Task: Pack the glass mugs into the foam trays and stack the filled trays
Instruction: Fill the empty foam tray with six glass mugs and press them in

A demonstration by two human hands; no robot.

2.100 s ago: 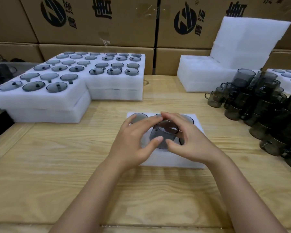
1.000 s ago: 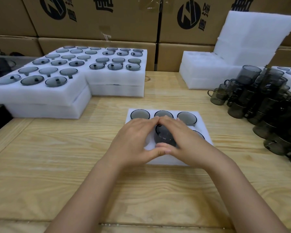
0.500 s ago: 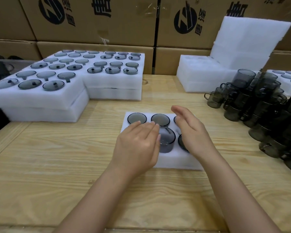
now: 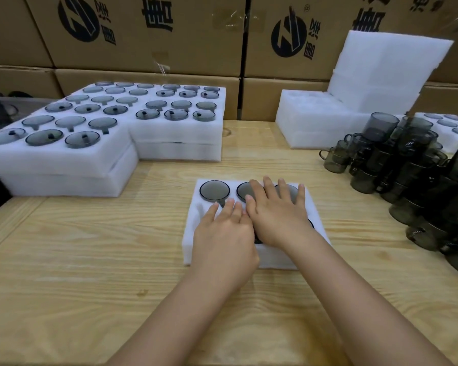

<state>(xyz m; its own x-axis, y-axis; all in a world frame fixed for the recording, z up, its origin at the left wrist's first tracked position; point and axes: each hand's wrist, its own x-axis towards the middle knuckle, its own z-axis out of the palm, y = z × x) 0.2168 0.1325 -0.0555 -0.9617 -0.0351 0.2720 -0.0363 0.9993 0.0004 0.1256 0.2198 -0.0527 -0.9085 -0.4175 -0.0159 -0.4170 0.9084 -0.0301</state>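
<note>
A: What do we see at the centre of the frame?

B: We see a white foam tray [image 4: 189, 249] lying flat on the wooden table [image 4: 90, 260]. Its back row holds dark glass mugs sunk to the rim, and the back-left mug [image 4: 214, 191] is fully exposed.

A: How do we read the hands?

B: Both lie flat and grip nothing. The left hand [image 4: 224, 239] rests with straight fingers on the tray's near-left part. The right hand [image 4: 275, 217] spreads its fingers over the back-middle and back-right mugs. The two hands touch along their inner sides.

A: Where do we find edges and free room?

B: The tray's left and near edges border bare table, which runs wide toward the lower left of the frame. At the upper left, the stacked filled trays [image 4: 175, 136] stand apart from it across a band of wood. At the right, the pile of loose mugs [image 4: 407, 165] sits near, with a strip of table between. Empty foam pieces [image 4: 315, 128] stand at the upper right against the cardboard boxes [image 4: 143, 35].
</note>
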